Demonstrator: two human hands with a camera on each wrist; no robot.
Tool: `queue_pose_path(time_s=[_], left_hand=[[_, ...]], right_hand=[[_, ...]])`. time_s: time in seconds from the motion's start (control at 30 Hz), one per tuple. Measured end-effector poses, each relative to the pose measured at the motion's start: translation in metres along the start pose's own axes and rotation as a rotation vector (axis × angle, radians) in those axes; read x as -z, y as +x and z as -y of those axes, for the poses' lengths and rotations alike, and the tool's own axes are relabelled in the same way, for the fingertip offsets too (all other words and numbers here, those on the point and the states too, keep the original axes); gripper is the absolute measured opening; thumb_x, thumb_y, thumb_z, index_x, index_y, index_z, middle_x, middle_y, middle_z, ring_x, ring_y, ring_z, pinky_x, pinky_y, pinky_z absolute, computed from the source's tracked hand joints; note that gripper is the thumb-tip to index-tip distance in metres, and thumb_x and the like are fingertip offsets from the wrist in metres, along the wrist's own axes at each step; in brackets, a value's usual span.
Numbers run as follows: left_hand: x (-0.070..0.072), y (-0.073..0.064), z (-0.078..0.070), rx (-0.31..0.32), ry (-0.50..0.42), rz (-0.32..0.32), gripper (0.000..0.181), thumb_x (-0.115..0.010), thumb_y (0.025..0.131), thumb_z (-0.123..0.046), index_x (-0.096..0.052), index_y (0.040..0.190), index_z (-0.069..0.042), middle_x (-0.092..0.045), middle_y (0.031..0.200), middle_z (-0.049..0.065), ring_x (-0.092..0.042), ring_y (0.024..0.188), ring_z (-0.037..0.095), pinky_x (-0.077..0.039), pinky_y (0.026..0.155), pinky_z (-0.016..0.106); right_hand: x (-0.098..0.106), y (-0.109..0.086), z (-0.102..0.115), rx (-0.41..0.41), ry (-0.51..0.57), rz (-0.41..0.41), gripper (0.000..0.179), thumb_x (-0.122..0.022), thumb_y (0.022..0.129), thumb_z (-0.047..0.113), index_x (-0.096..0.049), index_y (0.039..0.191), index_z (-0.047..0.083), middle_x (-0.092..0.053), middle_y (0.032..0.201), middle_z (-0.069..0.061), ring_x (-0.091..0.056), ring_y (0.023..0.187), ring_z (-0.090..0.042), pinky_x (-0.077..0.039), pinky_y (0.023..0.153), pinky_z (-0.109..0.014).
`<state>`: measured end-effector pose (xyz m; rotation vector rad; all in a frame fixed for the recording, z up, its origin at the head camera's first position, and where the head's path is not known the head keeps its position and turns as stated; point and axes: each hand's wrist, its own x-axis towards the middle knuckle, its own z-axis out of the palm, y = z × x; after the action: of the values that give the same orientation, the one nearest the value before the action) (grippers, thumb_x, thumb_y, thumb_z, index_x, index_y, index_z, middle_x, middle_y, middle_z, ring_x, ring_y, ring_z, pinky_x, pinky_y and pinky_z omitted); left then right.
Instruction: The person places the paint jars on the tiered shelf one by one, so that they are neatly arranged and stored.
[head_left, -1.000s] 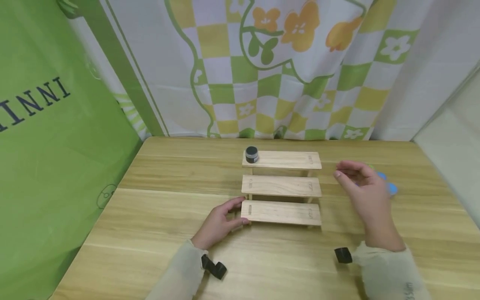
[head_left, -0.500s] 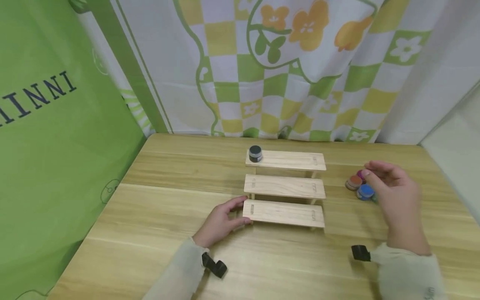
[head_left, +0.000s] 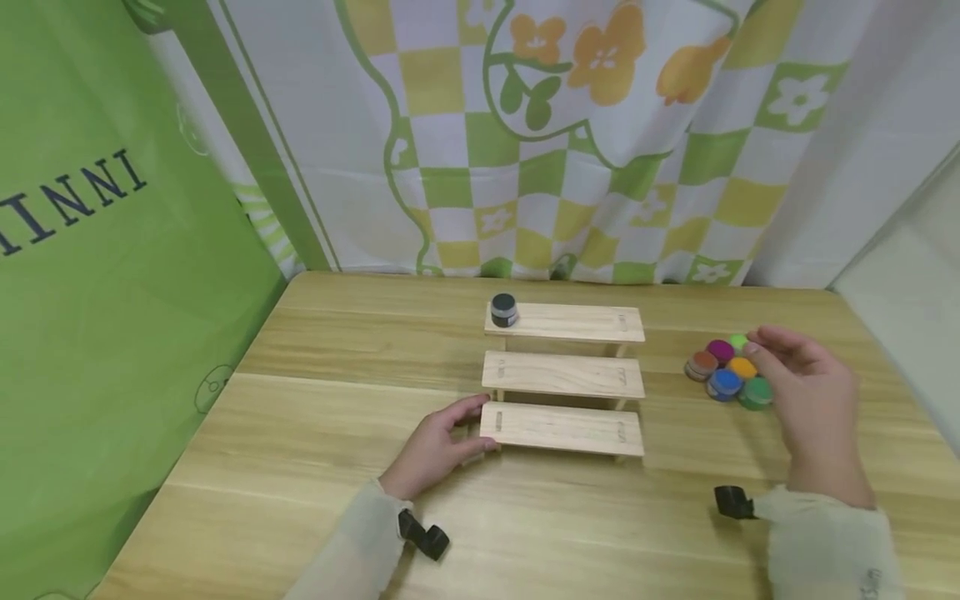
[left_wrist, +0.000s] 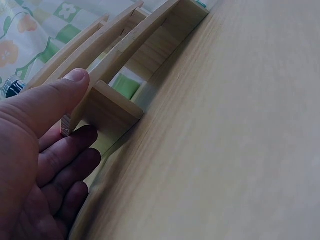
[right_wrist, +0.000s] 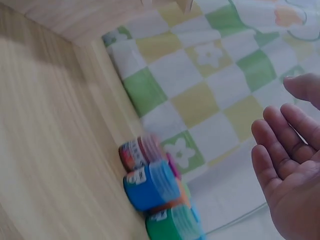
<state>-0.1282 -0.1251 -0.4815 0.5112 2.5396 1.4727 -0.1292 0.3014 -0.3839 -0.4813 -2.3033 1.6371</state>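
A three-tier wooden display stand [head_left: 562,425] stands mid-table in the head view. At the left end of its lowest shelf, my left hand [head_left: 435,446] holds the board, thumb at the front corner and index finger at the back. The left wrist view shows the thumb [left_wrist: 60,95] against the board's end, with the other fingers below. A dark-lidded jar [head_left: 504,310] sits on the top shelf's left end. My right hand [head_left: 813,400] hovers beside a cluster of small paint jars, fingers loosely bent and holding nothing. Among them are a blue jar [right_wrist: 150,186] and a green jar [right_wrist: 172,223].
Brown-red [head_left: 702,365], magenta [head_left: 720,351] and orange [head_left: 742,368] lids show in the cluster, right of the stand. A checkered curtain [head_left: 525,183] hangs behind the table [head_left: 300,433]. A green cloth [head_left: 135,333] hangs at the left.
My right hand has moved right, from beside the stand to the jar cluster, uncovering most of the jars. The left hand stays at the stand, and the dark-lidded jar keeps its place.
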Motion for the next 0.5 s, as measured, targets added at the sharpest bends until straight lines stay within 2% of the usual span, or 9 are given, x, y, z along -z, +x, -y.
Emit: queue_pose_path(time_s=[0.07, 0.17, 0.3, 0.5], left_hand=[[0.000, 0.000, 0.000, 0.000, 0.000, -0.003, 0.069, -0.072, 0.075, -0.049, -0.048, 0.135, -0.028, -0.059, 0.120, -0.012, -0.052, 0.112, 0.012, -0.040, 0.098, 0.039], [0.000, 0.000, 0.000, -0.001, 0.002, -0.004, 0.069, -0.072, 0.074, -0.050, -0.048, 0.135, -0.028, -0.059, 0.119, -0.012, -0.052, 0.111, 0.012, -0.040, 0.098, 0.040], [0.000, -0.001, 0.000, 0.007, 0.004, -0.005, 0.069, -0.072, 0.074, -0.051, -0.048, 0.135, -0.028, -0.059, 0.119, -0.013, -0.052, 0.111, 0.012, -0.040, 0.097, 0.041], [-0.002, -0.001, 0.001, 0.003, 0.005, -0.010, 0.069, -0.072, 0.074, -0.049, -0.048, 0.135, -0.028, -0.059, 0.119, -0.012, -0.052, 0.111, 0.012, -0.040, 0.097, 0.041]], right_hand=[[0.003, 0.002, -0.004, -0.022, 0.020, -0.001, 0.047, -0.070, 0.083, 0.032, -0.059, 0.124, 0.012, -0.064, 0.110, 0.012, -0.056, 0.095, 0.003, -0.043, 0.073, -0.004], [0.007, 0.006, -0.013, -0.049, 0.120, -0.014, 0.048, -0.071, 0.081, 0.030, -0.058, 0.123, 0.010, -0.064, 0.109, 0.009, -0.057, 0.095, 0.001, -0.044, 0.073, -0.005], [0.010, 0.012, -0.028, -0.082, 0.238, -0.084, 0.047, -0.075, 0.079, 0.024, -0.060, 0.121, 0.007, -0.065, 0.107, 0.008, -0.057, 0.094, -0.001, -0.043, 0.074, -0.005], [0.018, 0.018, -0.047, -0.137, 0.234, -0.132, 0.049, -0.076, 0.078, 0.025, -0.060, 0.121, 0.009, -0.064, 0.108, 0.009, -0.055, 0.095, -0.001, -0.042, 0.074, -0.004]])
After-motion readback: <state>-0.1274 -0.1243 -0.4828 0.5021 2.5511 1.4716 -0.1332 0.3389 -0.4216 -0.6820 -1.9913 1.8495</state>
